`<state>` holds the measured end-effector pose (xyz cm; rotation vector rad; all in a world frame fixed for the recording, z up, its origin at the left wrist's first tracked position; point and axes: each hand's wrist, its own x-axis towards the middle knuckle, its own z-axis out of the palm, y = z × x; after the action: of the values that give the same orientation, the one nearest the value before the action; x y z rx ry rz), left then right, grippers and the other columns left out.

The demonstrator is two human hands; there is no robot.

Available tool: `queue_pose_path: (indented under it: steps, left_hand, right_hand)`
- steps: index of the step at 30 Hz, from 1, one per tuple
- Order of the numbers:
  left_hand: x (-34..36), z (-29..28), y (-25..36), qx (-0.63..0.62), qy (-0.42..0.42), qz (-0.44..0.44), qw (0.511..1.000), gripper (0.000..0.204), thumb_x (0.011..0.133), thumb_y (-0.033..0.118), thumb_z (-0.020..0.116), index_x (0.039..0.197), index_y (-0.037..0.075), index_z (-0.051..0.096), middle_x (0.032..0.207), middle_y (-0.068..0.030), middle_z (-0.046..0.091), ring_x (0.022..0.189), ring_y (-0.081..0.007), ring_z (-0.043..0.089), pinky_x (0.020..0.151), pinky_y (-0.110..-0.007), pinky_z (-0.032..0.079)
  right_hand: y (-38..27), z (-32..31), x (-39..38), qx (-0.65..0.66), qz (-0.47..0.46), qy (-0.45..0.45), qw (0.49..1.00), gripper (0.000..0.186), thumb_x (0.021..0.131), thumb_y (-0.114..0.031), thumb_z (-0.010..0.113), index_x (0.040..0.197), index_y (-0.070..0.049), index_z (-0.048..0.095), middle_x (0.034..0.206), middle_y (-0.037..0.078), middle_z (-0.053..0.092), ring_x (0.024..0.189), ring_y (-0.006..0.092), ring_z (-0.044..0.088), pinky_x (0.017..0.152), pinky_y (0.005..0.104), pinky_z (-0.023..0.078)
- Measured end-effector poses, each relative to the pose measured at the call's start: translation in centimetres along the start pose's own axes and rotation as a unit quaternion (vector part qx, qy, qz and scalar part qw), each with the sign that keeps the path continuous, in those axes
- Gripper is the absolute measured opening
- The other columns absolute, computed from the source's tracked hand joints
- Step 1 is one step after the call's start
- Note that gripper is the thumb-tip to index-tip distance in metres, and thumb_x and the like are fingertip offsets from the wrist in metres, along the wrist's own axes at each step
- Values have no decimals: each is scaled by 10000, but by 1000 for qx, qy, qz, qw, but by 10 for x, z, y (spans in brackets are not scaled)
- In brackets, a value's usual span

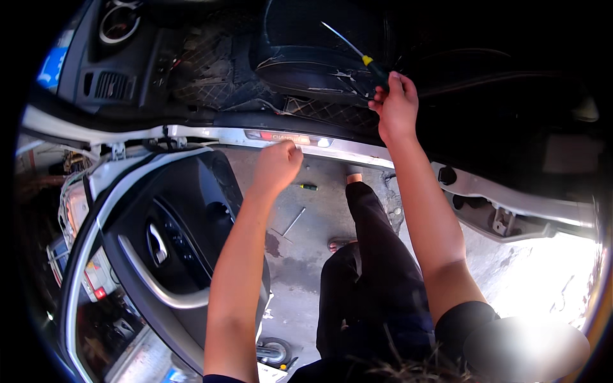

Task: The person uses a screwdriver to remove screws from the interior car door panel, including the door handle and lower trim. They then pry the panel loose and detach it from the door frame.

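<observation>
My right hand (399, 105) is closed round the dark green handle of a screwdriver (366, 59), near its rear end. Its yellow collar and bare metal shaft point up and left, over the front edge of a black car seat (319, 54). Lower and to the left, my left hand (278, 167) is curled into a fist beside the door sill (357, 150), partly covering the lower edge of its lettered sill plate (258, 135). What that fist holds, if anything, is hidden.
An open car door (169, 223) with a silver pull handle stands at left. On the concrete lie a green-and-yellow handled tool (308, 187) and a thin T-shaped metal tool (294, 223). My legs (373, 255) stand beside the sill. A small wheel (274, 351) shows below.
</observation>
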<state>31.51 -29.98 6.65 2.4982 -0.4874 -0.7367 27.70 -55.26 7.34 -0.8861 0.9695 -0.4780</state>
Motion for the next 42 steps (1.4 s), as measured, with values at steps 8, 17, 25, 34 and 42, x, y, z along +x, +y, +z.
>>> queue_pose_path:
  steps: [8,17,25,34,42]
  left_hand:
    - [304,-52,42,-397,6,-300,868,224,809,221,561,616,158,468,546,6,476,435,-143,431,458,-296,338]
    - [377,-39,37,-438,38,-458,773,148,731,202,541,621,202,441,518,20,433,391,-111,319,423,-298,252]
    - [382,-33,19,-444,33,-500,743,169,727,221,535,602,169,435,491,-7,396,377,-166,354,427,-352,260]
    - [377,-25,15,-459,33,-503,731,168,770,242,508,630,172,448,484,0,375,353,-164,353,370,-355,243]
    - [375,-23,25,-473,96,-485,729,216,751,214,520,565,147,434,449,-34,381,343,-180,372,366,-349,262]
  right_hand:
    - [-3,95,156,87,-103,12,991,255,1020,-300,577,1143,-83,524,811,46,590,628,97,563,514,265,477]
    - [-24,178,280,133,-104,77,983,278,1046,-317,514,1175,-70,507,826,54,580,606,87,531,496,231,445]
    - [-63,200,381,16,-102,114,988,273,1031,-279,550,1156,-37,530,785,67,592,565,91,520,471,236,435]
    - [-84,190,499,-320,-159,116,927,343,916,-362,655,1032,-40,675,988,215,713,962,377,685,860,438,520]
    - [-102,202,516,-446,-144,73,880,360,915,-383,646,1025,-42,673,991,220,713,977,389,684,867,446,515]
